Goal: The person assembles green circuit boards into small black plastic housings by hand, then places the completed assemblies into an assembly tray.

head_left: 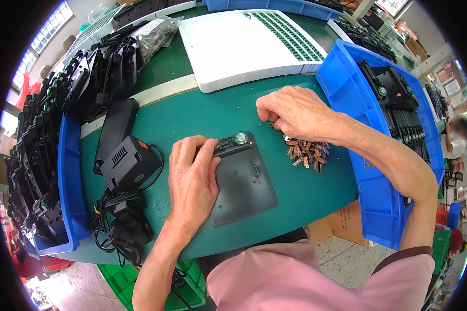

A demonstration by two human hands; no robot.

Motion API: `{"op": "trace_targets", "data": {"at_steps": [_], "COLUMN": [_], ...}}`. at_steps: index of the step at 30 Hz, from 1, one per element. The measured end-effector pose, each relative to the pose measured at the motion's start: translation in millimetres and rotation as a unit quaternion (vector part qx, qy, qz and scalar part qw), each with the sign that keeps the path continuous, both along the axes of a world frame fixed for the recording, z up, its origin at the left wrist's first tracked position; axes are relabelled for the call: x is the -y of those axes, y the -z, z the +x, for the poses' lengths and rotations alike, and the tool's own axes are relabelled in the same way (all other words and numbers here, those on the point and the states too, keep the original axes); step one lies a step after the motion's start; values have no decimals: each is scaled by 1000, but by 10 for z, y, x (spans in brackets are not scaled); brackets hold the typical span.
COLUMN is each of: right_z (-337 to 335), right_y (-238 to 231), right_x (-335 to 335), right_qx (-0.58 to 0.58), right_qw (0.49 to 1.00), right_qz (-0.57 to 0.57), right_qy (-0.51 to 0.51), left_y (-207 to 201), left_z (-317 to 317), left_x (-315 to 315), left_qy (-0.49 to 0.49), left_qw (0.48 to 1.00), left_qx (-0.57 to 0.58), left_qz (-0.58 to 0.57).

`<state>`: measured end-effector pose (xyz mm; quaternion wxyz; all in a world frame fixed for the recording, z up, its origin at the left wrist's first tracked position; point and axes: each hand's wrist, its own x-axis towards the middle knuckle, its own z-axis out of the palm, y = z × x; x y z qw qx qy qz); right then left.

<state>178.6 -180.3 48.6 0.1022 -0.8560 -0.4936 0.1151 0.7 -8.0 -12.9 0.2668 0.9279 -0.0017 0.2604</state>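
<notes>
A flat black plastic panel [244,189] lies on the green tabletop in front of me, with a round silver piece [241,137] at its top edge. My left hand [192,173] grips the panel's upper left side, thumb and fingers closed over a dark part there. My right hand [300,113] hovers at the far edge of a pile of small brown and silver metal-and-plastic parts [307,154]. Its thumb and forefinger are pinched, and whatever sits between them is hidden.
To the right stands a blue bin [366,171] with black panels [394,98]; another blue bin [71,171] at the left overflows with black housings [36,155]. A black boxy device [129,163] and cables lie beside it. A white foam tray [228,49] holds rows of small green boards [290,36].
</notes>
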Motion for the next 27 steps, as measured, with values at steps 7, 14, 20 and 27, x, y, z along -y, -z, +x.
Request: {"op": "trace_targets", "data": {"at_steps": [7, 14, 20, 27], "right_z": [-22, -11, -56, -86], "right_y": [-25, -58, -199, -253], "right_x": [-2, -21, -37, -49], "right_qx": [-7, -79, -217, -273], "right_qw": [1000, 994, 975, 960], "right_qz": [-29, 67, 55, 50], "right_qy": [-1, -28, 18, 29], "left_y": [1, 3, -1, -13], "left_z": [-3, -7, 0, -9], "left_x": [3, 0, 10, 8], "left_qy": [-2, -5, -7, -11], "left_qw": [1000, 1000, 1000, 1000], "left_qx": [-1, 2, 6, 0], "left_qz": [-1, 3, 3, 3]}}
